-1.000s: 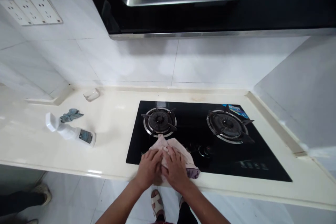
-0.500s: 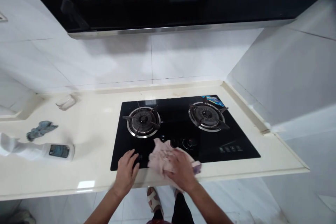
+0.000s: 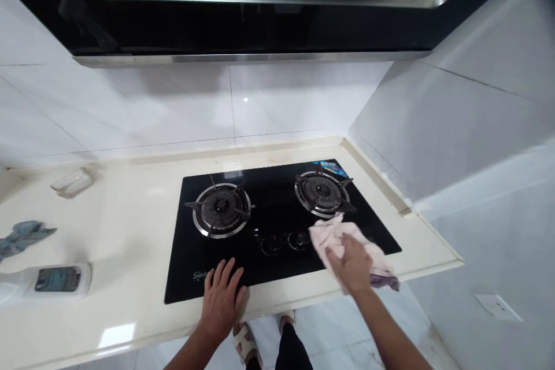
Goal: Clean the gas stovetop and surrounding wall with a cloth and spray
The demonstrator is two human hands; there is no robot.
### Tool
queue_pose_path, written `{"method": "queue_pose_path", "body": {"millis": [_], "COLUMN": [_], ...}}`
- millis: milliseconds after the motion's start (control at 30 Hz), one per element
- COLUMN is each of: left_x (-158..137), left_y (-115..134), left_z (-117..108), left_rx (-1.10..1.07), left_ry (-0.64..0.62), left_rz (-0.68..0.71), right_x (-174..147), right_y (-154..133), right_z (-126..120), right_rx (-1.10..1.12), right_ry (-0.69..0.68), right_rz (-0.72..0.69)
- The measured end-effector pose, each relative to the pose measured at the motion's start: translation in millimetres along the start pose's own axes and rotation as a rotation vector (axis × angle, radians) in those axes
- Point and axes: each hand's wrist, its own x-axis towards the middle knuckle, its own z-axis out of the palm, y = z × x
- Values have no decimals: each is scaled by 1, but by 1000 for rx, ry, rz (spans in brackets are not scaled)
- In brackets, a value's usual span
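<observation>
A black glass gas hob [image 3: 269,266] with two burners is set into the cream worktop. My right hand [image 3: 353,266] grips a pale pink cloth [image 3: 332,237] and presses it on the front right of the hob, just right of the control knobs [image 3: 299,240]. The cloth hangs over the front edge, with a purple corner showing. My left hand [image 3: 222,298] lies with fingers spread on the hob's front left edge, beside the printed brand name. It holds nothing. The left burner [image 3: 221,208] and right burner [image 3: 323,192] carry dark pan supports.
On the left of the worktop [image 3: 134,266] lie a white bottle [image 3: 60,279] on its side, a crumpled blue-grey cloth [image 3: 26,237] and a clear container [image 3: 73,182]. A black range hood [image 3: 260,29] hangs overhead. A tiled wall [image 3: 455,144] bounds the right side.
My right hand has moved the pink cloth rightward past the control knobs, uncovering them. My left hand now rests flatter on the hob edge. The view has shifted to the right.
</observation>
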Motion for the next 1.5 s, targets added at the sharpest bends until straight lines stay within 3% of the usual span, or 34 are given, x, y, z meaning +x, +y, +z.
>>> {"method": "queue_pose_path", "body": {"millis": [100, 300, 500, 633, 733, 867, 933, 1000, 1100, 1167, 1300, 1400, 1500], "left_x": [0, 0, 0, 1, 3, 3, 2, 1, 0, -1, -1, -1, -2], "left_y": [-1, -1, -2, -1, 1, 2, 2, 2, 3, 5, 9, 11, 12], "left_z": [2, 2, 3, 0, -3, -5, -4, -3, -2, -3, -7, -9, -10], "left_rx": [-3, 0, 35, 57, 72, 85, 89, 89, 85, 82, 90, 100, 101], "left_ry": [5, 13, -5, -33, -47, -43, -42, -43, -50, -55, -53, -45, -46], "left_rz": [7, 4, 11, 13, 17, 21, 15, 7, -8, -21, -29, -24, -26], "right_x": [-34, -67, -48, -26, -32, -46, -38, -20, 16, 41, 98, 147, 187], "right_y": [-37, -78, -138, -148, -126, -51, -7, 29, 45, 29, -45, -106, -150], "right_z": [-4, -21, -19, -16, -12, -10, -14, -25, -52, -72, -95, -89, -60], "right_rx": [52, 125, 239, 305, 356, 427, 438, 437, 512, 633, 846, 821, 620], "right_ry": [-81, -203, -424, -515, -473, -367, -313, -300, -280, -216, -69, 41, -36], "right_rz": [-175, -299, -390, -375, -465, -526, -387, -128, 127, 65, -296, -428, -422]}}
